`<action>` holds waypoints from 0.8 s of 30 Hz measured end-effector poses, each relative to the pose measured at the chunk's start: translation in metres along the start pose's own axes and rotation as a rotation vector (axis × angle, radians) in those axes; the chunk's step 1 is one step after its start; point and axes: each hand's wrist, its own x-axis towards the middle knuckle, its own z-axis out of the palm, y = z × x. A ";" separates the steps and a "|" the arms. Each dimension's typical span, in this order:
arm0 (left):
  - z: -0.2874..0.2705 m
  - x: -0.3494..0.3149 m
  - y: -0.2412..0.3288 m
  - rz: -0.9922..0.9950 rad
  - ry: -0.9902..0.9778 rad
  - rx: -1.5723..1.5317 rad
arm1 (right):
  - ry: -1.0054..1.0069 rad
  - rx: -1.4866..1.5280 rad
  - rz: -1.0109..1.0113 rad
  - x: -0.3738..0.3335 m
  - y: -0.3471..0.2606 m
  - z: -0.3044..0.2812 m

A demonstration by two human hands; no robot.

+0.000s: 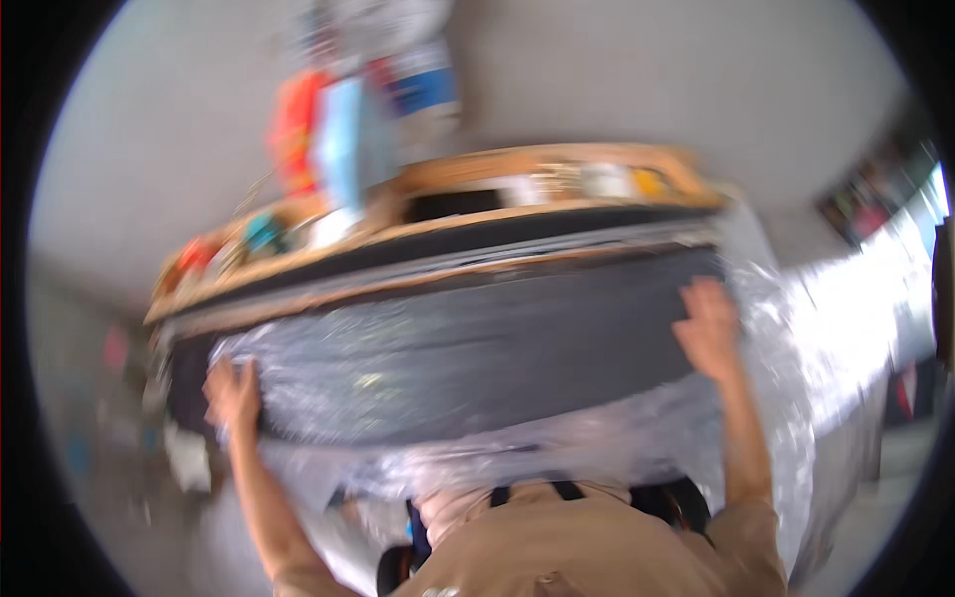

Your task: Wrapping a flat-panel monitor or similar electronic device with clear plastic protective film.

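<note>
A thin sheet of clear plastic film (368, 373) lies across the dark work surface (557, 323) in front of me, shiny and wrinkled on the left side. My left hand (234, 395) rests at the film's left edge, its blurred fingers apart. Toward the right end of the surface, my right hand (708, 323) lies flat with its fingers spread. I see nothing held in either hand. More clear plastic hangs over the near edge and bunches up beyond my right forearm.
A wooden shelf (557, 151) along the back holds small items, among them a teal object (264, 234) and a yellow one (652, 182). Red and light-blue packages (343, 139) stand or hang above it, blurred. A long metal strip (448, 267) runs along the table's far side.
</note>
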 end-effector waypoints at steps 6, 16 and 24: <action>-0.031 0.016 0.033 -0.088 -0.221 0.147 | -0.068 0.117 0.745 0.001 0.037 0.006; -0.027 -0.010 0.057 0.265 -0.028 -0.046 | 0.398 0.470 0.368 -0.108 0.080 -0.012; -0.054 -0.085 0.163 0.355 -0.269 -0.045 | 0.032 -0.356 1.136 -0.266 0.125 0.061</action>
